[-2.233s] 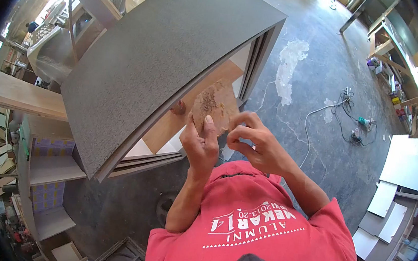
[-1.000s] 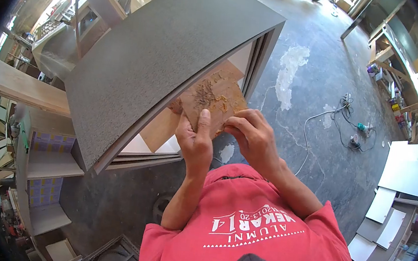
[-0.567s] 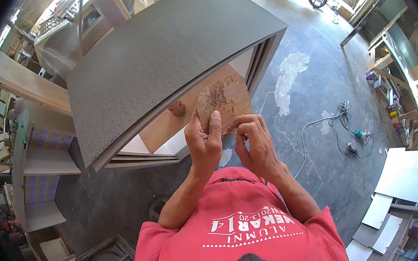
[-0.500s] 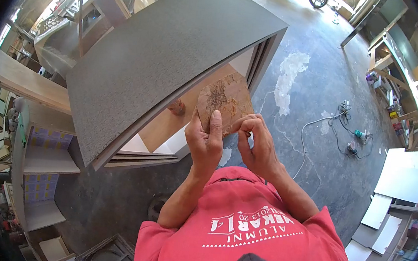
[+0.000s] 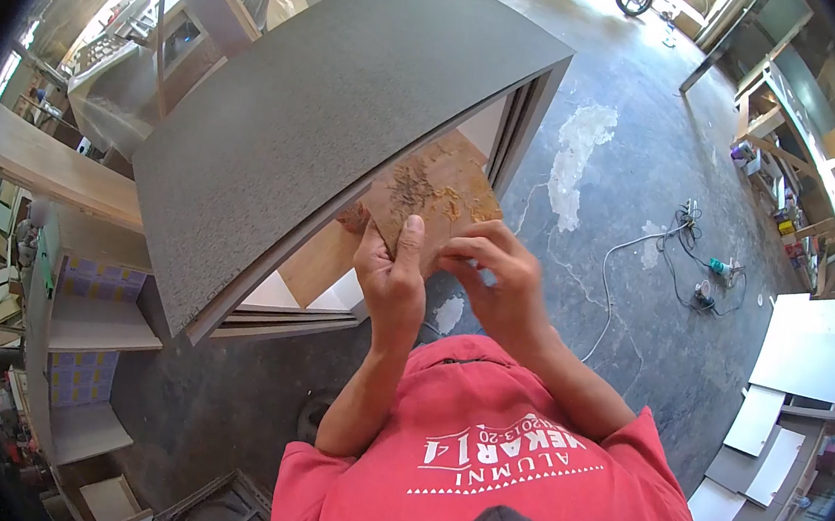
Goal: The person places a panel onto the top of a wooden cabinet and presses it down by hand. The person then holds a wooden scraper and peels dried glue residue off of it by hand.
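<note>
A thin brown wooden board [image 5: 434,194], its face smeared with dark and orange-brown residue, is held in front of me. My left hand [image 5: 391,276] is closed on its lower left part, thumb lying on the face. At the board's lower right edge, the fingers of my right hand [image 5: 499,273] are bent and pinched together. What they hold, if anything, is hidden. Behind the board stands a grey cabinet [image 5: 354,84] with an open front. A reddish round container [image 5: 351,216], partly covered by the board and hand, sits on the wooden panel [image 5: 311,265] inside.
A cable with plugs [image 5: 706,288] lies on the concrete floor [image 5: 626,180] to the right. White panels [image 5: 802,343] are stacked at the far right. A shelf unit [image 5: 99,330] stands at left, and a dark crate [image 5: 218,508] is near the bottom.
The board and both hands have shifted slightly left. My right hand has turned, its fingers still at the board's edge. The cabinet has stayed in place.
</note>
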The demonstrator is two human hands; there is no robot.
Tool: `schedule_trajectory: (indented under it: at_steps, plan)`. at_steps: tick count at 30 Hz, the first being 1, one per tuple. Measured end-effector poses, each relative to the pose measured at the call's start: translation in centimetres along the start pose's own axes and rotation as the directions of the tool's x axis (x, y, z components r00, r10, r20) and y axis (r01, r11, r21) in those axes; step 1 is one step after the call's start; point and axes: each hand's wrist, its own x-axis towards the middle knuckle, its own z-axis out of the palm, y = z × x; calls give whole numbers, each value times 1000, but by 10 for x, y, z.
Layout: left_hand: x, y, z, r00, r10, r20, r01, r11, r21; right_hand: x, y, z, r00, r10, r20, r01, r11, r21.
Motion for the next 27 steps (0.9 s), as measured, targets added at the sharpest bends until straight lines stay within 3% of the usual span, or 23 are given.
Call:
schedule_trajectory:
  at_steps: [2,3,5,8,12,14,15,17,21,23,24,26,27]
  plan:
    - [-4,4,3,999,23,29,-25,995,97,0,5,7,984,-175,-18,168,968,-188]
    - [-2,2,2,999,27,22,-29,995,92,2,5,6,984,-180,-10,175,966,-188]
    - [-1,-3,-2,990,129,61,-141,954,263,1,4,5,956,-276,95,291,871,-395]
    - [0,-1,-2,994,73,80,-95,947,308,3,8,8,957,-204,208,282,828,-485]
    - [1,5,-1,998,10,68,-29,958,285,7,13,5,957,-220,189,274,898,-344]
    - [3,3,1,994,72,78,-90,959,270,14,10,3,900,-423,106,435,858,-272]
    - [3,2,2,995,71,71,-88,960,267,13,12,3,899,-423,113,437,858,-271]
    - [4,0,2,992,104,75,-121,956,266,5,18,5,969,-230,94,234,971,-37]
    - [11,-2,-4,993,94,76,-115,922,370,-17,5,8,990,-63,128,58,997,44]
    - [27,-8,-15,996,92,-8,-85,944,320,-26,-14,5,836,179,520,-370,882,293]
    - [31,-9,-18,996,92,-7,-85,944,319,-23,-13,4,836,179,519,-369,882,292]
    - [35,-11,-25,999,18,-35,-15,996,85,-15,-7,0,949,106,298,-184,951,247]
    - [35,-11,-27,999,-21,-25,21,1000,-14,-5,-3,-2,989,83,123,-100,986,136]
